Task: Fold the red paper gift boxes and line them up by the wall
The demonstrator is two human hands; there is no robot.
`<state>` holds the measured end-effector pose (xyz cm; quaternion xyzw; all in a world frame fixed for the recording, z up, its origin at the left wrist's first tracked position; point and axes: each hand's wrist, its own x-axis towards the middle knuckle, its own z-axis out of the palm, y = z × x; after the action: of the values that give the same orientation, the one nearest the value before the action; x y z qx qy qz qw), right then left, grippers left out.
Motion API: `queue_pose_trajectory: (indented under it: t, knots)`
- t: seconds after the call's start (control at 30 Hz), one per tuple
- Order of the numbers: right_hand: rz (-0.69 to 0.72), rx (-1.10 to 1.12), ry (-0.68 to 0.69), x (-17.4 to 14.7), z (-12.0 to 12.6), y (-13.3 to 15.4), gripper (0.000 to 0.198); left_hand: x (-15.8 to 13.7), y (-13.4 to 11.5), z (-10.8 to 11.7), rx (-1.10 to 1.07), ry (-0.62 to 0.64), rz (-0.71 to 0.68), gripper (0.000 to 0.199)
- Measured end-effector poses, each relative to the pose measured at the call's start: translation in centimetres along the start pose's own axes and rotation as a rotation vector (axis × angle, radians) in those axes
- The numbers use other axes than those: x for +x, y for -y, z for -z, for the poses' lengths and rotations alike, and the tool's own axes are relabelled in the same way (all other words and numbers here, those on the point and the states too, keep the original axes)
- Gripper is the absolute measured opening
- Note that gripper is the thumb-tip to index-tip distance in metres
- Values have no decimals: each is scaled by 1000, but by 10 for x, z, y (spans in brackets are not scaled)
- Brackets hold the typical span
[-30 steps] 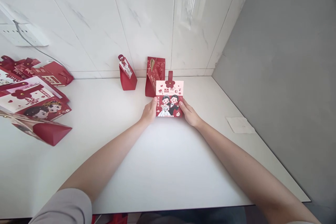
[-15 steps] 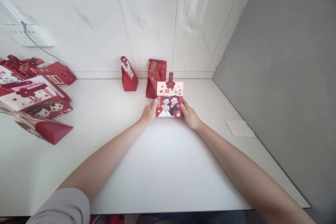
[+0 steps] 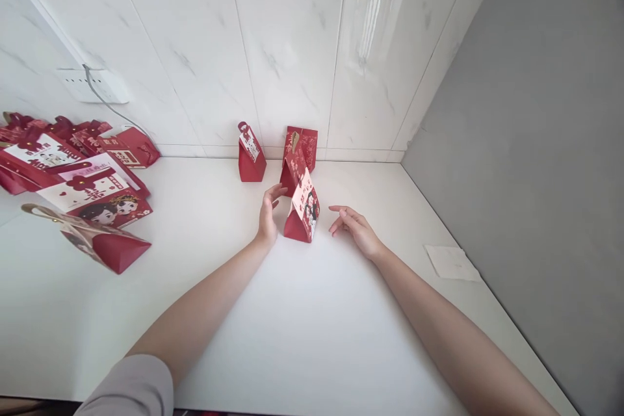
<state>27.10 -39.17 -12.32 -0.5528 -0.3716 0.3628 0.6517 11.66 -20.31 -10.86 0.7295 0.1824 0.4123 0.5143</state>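
A red and pink gift box [image 3: 303,211] with a cartoon couple on its front stands upright on the white table [image 3: 292,325], turned so its red side shows. My left hand [image 3: 270,213] is just left of it, fingers apart and curved, holding nothing. To the box's right, my right hand [image 3: 355,229] is also open, with a gap between its fingers and the box. Right behind stands another red gift box [image 3: 306,143] with a gold loop, partly hidden by the front one. A smaller-looking red gift box [image 3: 251,155] stands farther left by the wall.
Several red gift boxes and bags [image 3: 88,143] lie heaped at the left. Nearer me, a single box [image 3: 104,244] lies tipped over. A white tissue [image 3: 452,262] lies by the right table edge. The tiled wall [image 3: 287,58] bears a socket [image 3: 95,86] with a cable.
Both hands have let go of the couple box and moved apart from it. The box has turned from facing me to showing its side. The camera view has tilted up slightly.
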Motion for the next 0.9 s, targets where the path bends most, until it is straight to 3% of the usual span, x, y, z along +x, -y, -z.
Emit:
queue_pose_trajectory:
  t: [0.1, 0.17, 0.27, 0.37, 0.5, 0.57, 0.67, 0.73, 0.83, 0.9]
  knots:
    - [1, -12, 33, 2, 0, -1, 46, -10, -12, 0, 112, 106, -172, 75]
    - [3, -19, 51, 2, 0, -1, 43, -15, -14, -4, 167, 165, -122, 71]
    - [10, -32, 11, 2, -2, -2, 43, -15, -6, -9, 117, 230, 61, 50]
    - [21, -58, -112, 2, -4, -7, 45, -9, 6, -8, 3, 207, 174, 38]
    - [45, -164, -278, 1, -4, -14, 61, -5, 14, -3, -22, 185, 201, 37]
    - [77, -219, -242, -1, -4, -14, 68, -6, 13, -3, -24, 201, 217, 38]
    - [137, -213, -82, -6, -5, -10, 75, -10, 8, -4, -2, 230, 253, 37]
    - [140, -201, -15, -10, -8, -7, 72, -14, 1, -3, 32, 216, 280, 33]
    - [119, -264, -38, -17, -17, -6, 56, -26, -19, 4, 78, 137, 312, 40]
    - [147, -361, -119, -23, -28, -7, 57, -38, -39, 11, 128, 88, 298, 52]
